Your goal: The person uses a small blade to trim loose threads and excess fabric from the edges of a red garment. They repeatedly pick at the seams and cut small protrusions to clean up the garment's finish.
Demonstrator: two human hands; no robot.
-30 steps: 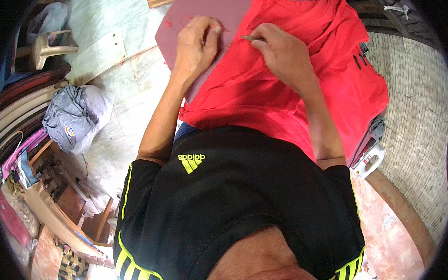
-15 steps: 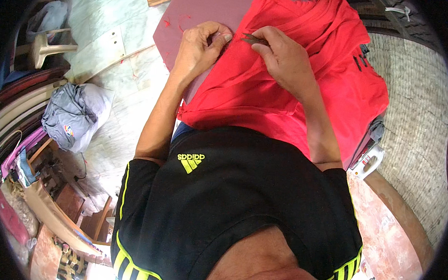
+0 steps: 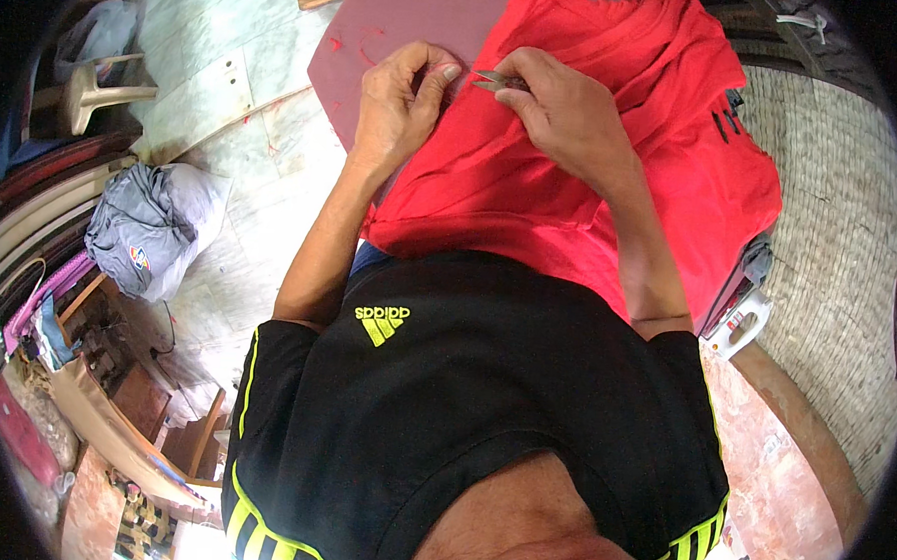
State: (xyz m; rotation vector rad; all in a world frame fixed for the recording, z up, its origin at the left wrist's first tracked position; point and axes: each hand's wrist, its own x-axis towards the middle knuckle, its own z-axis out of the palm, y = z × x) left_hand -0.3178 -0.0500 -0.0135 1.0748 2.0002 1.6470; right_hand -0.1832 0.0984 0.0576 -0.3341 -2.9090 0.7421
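A red cloth garment (image 3: 533,174) lies bunched and creased over a mauve tabletop (image 3: 400,13) in front of me. My right hand (image 3: 571,110) is closed around small thread snips (image 3: 491,80), over the cloth. Their two pointed blades stick out leftward past my fingertips, slightly apart. Beside the cloth's left edge, my left hand (image 3: 404,100) is pinched closed, thumb against fingers. What it pinches is too small to make out. The blade tips are a short way from my left thumb.
Red thread scraps (image 3: 364,48) lie on the tabletop at its left. A grey bundle in a plastic bag (image 3: 151,227) sits on the floor to the left, near a beige plastic chair (image 3: 91,94). A white handle (image 3: 747,328) shows at right, beside a woven mat (image 3: 831,237).
My right hand has shifted slightly left, carrying the snips nearer my left fingers. The blades show more plainly apart now. My left hand has hardly moved.
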